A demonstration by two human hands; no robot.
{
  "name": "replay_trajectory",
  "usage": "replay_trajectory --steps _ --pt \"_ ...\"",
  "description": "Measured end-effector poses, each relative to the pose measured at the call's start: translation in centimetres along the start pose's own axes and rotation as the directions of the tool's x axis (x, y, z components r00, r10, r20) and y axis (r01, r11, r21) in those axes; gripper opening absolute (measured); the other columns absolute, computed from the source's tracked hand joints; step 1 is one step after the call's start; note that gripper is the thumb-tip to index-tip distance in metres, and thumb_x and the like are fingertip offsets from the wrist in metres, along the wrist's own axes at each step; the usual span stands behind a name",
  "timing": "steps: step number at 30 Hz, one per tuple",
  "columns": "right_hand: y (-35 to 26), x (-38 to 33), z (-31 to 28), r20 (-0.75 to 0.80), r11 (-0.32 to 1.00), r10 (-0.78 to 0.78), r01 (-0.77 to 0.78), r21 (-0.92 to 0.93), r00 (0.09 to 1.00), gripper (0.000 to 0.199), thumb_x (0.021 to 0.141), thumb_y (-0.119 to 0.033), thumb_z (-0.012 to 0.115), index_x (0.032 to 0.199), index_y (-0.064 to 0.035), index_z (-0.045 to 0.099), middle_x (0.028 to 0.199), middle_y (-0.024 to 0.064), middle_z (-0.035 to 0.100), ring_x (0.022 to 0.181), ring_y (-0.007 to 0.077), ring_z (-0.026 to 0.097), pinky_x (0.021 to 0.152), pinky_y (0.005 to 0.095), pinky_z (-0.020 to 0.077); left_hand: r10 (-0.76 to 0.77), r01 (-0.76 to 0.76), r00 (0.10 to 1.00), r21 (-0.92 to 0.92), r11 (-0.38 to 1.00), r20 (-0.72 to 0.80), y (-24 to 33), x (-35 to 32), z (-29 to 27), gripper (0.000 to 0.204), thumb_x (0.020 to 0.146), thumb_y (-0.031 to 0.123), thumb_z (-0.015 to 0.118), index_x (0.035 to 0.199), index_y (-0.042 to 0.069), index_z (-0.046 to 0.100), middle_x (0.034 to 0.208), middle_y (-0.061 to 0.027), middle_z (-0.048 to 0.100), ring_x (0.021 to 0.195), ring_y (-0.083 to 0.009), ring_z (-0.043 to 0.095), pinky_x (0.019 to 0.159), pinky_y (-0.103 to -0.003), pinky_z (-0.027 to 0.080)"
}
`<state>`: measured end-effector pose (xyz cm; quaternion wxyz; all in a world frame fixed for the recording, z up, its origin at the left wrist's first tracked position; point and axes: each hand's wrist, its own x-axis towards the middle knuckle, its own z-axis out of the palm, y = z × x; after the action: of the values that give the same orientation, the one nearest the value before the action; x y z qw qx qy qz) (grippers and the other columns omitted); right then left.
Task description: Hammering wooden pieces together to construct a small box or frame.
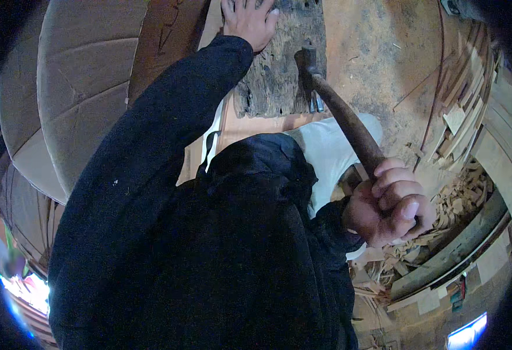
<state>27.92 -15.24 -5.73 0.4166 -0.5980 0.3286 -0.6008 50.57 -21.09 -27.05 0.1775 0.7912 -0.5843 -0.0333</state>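
My right hand [390, 204] is wrapped round the wooden handle of a claw hammer [347, 116]. The hammer's dark head hangs over a weathered, dark plank [269, 90] with a rough, pitted surface; whether it touches the wood I cannot tell. Farther up the same plank, my left hand [249, 23] lies flat with its fingers spread. The fingertips run up to the picture's top edge. By the plank's near edge, below the hammer head, shows a small shiny metal piece [316, 104], perhaps the hammer's claw.
Large cardboard sheets [87, 76] stand at the left. The plank rests on a light wooden surface [361, 64] dusted with debris. Thin wood strips [463, 99] are stacked on the right, above a heap of wood offcuts [463, 198]. My light-clad leg [332, 143] is beside the plank.
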Motion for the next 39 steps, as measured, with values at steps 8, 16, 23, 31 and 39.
replay_trajectory --steps 8,16,23,31,39 --pt "-1.1 -4.5 -2.6 -0.129 0.996 -0.035 0.044 0.072 0.991 0.026 0.087 -0.021 0.043 0.066 -0.0115 0.032 0.052 -0.0011 0.026 0.048 0.0119 0.032 0.056 0.0323 0.0363 0.009 -0.009 1.000 -0.032 0.999 -0.016 0.0 -0.1 -0.1 0.048 0.088 0.030 0.046 0.133 0.012 0.041 0.133 -0.0162 0.037 0.127 -0.0396 0.029 0.105 -0.058 0.016" --pt "-0.7 -3.0 -2.4 -0.165 0.998 -0.023 0.033 0.061 0.986 0.024 0.087 -0.019 0.043 0.067 -0.0106 0.033 0.051 -0.0003 0.029 0.048 0.0126 0.034 0.055 0.0324 0.0361 0.009 -0.010 1.000 -0.035 0.999 -0.009 -0.5 -0.1 0.7 0.050 0.088 0.032 0.044 0.134 0.013 0.040 0.134 -0.0169 0.036 0.127 -0.0399 0.028 0.105 -0.057 0.016" --pt "0.6 0.9 -1.1 -0.017 1.000 -0.006 0.007 0.030 1.000 0.022 0.089 -0.015 0.042 0.068 -0.0099 0.036 0.049 0.0002 0.029 0.043 0.0125 0.033 0.049 0.0328 0.0358 0.003 -0.003 1.000 -0.007 1.000 -0.012 -0.2 -0.1 0.6 0.050 0.088 0.032 0.044 0.134 0.013 0.040 0.135 -0.0182 0.036 0.128 -0.0409 0.027 0.105 -0.058 0.015" --pt "1.3 3.6 0.3 -0.017 1.000 0.027 -0.028 -0.011 0.999 0.021 0.086 -0.017 0.043 0.067 -0.0089 0.038 0.050 -0.0003 0.028 0.042 0.0123 0.032 0.044 0.0307 0.0350 0.025 -0.025 0.999 0.000 1.000 -0.043 -0.1 0.0 0.3 0.050 0.087 0.031 0.046 0.133 0.013 0.041 0.131 -0.0181 0.039 0.124 -0.0409 0.031 0.104 -0.058 0.017" --pt "1.9 0.2 -3.6 -0.133 0.958 -0.276 0.261 -0.115 0.952 0.014 0.085 -0.017 0.041 0.078 -0.0062 0.037 0.059 0.0037 0.035 0.049 0.0156 0.038 0.048 0.0333 0.0366 0.018 -0.019 0.999 -0.021 1.000 -0.044 -0.4 -0.2 0.5 0.049 0.087 0.031 0.046 0.132 0.011 0.041 0.133 -0.0181 0.037 0.125 -0.0408 0.030 0.104 -0.058 0.017"
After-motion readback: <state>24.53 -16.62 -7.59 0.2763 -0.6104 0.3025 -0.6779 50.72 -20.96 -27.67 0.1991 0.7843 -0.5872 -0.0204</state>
